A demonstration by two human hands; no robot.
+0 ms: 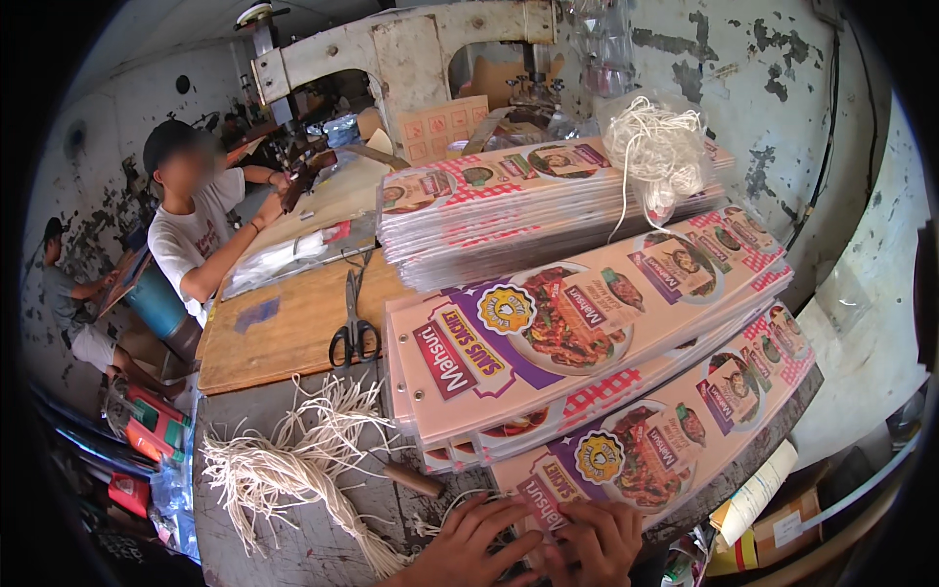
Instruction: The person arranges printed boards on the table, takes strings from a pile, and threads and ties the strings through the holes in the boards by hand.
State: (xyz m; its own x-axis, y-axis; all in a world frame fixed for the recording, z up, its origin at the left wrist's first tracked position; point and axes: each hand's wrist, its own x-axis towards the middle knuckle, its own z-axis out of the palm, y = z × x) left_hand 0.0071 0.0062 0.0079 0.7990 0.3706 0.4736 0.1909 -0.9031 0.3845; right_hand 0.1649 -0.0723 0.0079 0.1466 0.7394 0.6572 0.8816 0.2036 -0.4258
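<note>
At the bottom edge, my left hand (481,540) and my right hand (599,540) meet over the near end of a pink printed panel (626,470) with food pictures. My left fingers bend over that end and grip it. The fingers of my right hand are curled close beside them; what they pinch is hidden. White cord (452,511) shows beside my left hand. Farther left lies a loose bundle of cut white cords (323,474), with a short brown stick (413,479) between it and the panels.
A stack of similar panels (587,338) with metal eyelets lies just beyond, and a taller stack (489,230) stands behind it. A bag of white cord (657,152) rests on top. Black-handled scissors (354,328) lie on a wooden board (284,328). A co-worker (201,210) sits at a press (391,59).
</note>
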